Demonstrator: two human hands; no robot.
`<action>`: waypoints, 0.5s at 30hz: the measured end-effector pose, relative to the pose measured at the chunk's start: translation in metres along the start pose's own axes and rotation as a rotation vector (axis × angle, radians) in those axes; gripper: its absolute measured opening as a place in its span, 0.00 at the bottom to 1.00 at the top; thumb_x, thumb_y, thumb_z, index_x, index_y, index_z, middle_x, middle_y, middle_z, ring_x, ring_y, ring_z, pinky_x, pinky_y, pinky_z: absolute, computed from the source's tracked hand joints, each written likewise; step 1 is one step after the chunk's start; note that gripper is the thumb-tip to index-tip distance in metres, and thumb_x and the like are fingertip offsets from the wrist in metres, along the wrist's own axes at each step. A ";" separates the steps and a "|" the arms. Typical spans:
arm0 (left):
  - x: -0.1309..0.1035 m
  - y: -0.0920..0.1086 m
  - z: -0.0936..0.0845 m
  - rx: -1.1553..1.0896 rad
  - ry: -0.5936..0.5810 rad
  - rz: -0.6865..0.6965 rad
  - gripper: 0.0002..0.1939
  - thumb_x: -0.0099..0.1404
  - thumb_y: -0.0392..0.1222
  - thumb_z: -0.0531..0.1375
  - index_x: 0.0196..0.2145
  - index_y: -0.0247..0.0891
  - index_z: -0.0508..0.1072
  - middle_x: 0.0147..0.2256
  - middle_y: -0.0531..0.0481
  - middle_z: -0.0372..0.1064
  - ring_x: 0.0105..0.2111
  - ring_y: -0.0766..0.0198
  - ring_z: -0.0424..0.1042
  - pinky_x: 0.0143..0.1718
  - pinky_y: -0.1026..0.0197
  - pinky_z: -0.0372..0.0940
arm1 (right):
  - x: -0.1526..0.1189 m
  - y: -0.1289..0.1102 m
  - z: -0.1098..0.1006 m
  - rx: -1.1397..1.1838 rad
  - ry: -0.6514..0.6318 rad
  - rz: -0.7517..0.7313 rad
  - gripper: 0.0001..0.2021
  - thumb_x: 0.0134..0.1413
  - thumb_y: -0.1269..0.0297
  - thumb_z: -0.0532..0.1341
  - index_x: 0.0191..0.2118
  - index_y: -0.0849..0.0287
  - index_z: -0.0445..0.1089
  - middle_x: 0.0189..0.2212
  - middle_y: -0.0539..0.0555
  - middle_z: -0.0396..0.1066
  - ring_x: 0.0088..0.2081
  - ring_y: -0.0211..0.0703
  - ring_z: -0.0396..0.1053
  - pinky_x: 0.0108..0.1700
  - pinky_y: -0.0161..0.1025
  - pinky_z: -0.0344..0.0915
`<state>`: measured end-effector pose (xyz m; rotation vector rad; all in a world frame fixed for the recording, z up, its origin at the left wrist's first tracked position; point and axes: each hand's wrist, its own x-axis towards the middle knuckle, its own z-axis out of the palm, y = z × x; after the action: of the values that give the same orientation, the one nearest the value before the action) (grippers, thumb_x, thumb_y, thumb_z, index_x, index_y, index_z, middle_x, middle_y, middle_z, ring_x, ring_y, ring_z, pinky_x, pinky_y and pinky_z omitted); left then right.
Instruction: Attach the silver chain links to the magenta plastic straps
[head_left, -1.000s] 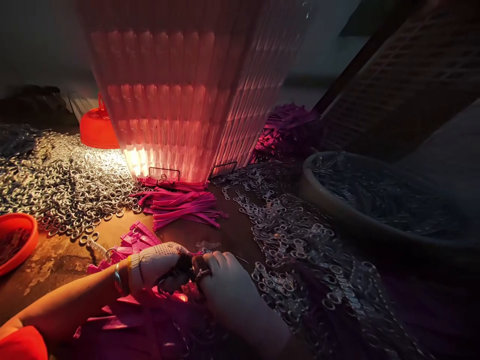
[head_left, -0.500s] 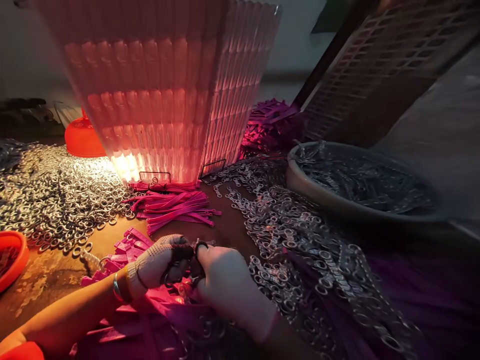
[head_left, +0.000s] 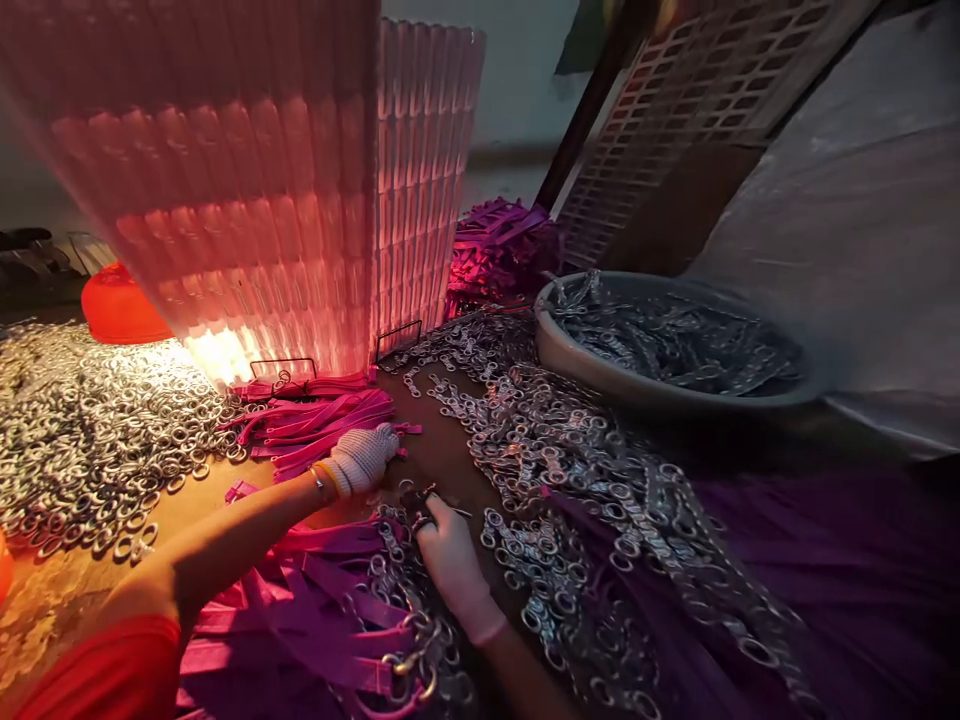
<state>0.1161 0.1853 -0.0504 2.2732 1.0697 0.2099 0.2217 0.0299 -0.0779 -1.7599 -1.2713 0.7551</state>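
Observation:
My left hand (head_left: pixel 364 460), in a white knitted glove, reaches to the ends of a bundle of magenta straps (head_left: pixel 322 415). Its fingers are curled at the strap ends, and the fingertips are partly hidden. Lower and to the right, my right hand (head_left: pixel 450 555) wears a white glove with dark wrapping on the fingers. Pinched in it is a small metal piece with a ring (head_left: pixel 409 490), whose exact kind is hard to make out. Below both hands lies a pile of magenta straps with metal rings (head_left: pixel 315 610) at their ends.
Loose metal rings (head_left: pixel 90 420) cover the left side, near a lit red lamp (head_left: pixel 124 305). Ringed metal links (head_left: pixel 540 450) spread on the right, beside a wide basin (head_left: pixel 559 345) full of metal parts. Clear ribbed plastic panels (head_left: pixel 262 220) stand behind the straps.
My left hand has left the right hand and moved forward to the strap bundle. My right hand stays low with the metal piece. The view has shifted right.

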 end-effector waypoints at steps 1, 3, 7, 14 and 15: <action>0.006 0.004 0.005 0.024 -0.005 -0.014 0.12 0.59 0.29 0.57 0.41 0.32 0.73 0.39 0.39 0.68 0.41 0.50 0.72 0.41 0.54 0.64 | 0.000 0.000 0.000 0.014 -0.004 0.007 0.14 0.46 0.74 0.48 0.34 0.61 0.69 0.28 0.53 0.74 0.30 0.41 0.65 0.37 0.35 0.63; 0.013 0.009 0.009 -0.004 0.004 -0.045 0.11 0.57 0.29 0.58 0.39 0.32 0.74 0.38 0.39 0.69 0.40 0.50 0.72 0.41 0.53 0.64 | -0.001 -0.002 -0.001 0.015 0.004 0.009 0.14 0.47 0.75 0.48 0.35 0.61 0.69 0.31 0.55 0.75 0.33 0.42 0.67 0.40 0.36 0.64; -0.004 0.007 -0.007 -0.103 -0.006 -0.054 0.05 0.59 0.34 0.58 0.34 0.34 0.74 0.33 0.43 0.70 0.36 0.56 0.72 0.36 0.60 0.65 | -0.001 -0.013 -0.010 -0.097 0.018 -0.058 0.15 0.46 0.78 0.49 0.35 0.60 0.70 0.28 0.55 0.74 0.32 0.42 0.68 0.39 0.36 0.64; -0.103 0.001 -0.036 -0.664 -0.033 -0.228 0.18 0.65 0.54 0.53 0.33 0.35 0.67 0.17 0.58 0.56 0.13 0.72 0.54 0.14 0.68 0.52 | -0.008 -0.056 -0.012 -0.347 -0.066 -0.360 0.20 0.42 0.81 0.51 0.39 0.60 0.72 0.35 0.57 0.74 0.38 0.43 0.69 0.42 0.36 0.63; -0.115 0.004 -0.036 -0.774 -0.029 -0.256 0.18 0.64 0.56 0.56 0.31 0.36 0.66 0.17 0.58 0.56 0.13 0.72 0.54 0.13 0.69 0.50 | -0.010 -0.063 -0.010 -0.421 -0.104 -0.366 0.19 0.43 0.81 0.51 0.39 0.60 0.72 0.36 0.57 0.73 0.38 0.44 0.69 0.42 0.37 0.62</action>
<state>0.0291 0.1142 -0.0065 1.4357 1.0201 0.4017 0.1979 0.0278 -0.0184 -1.7436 -1.8643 0.3893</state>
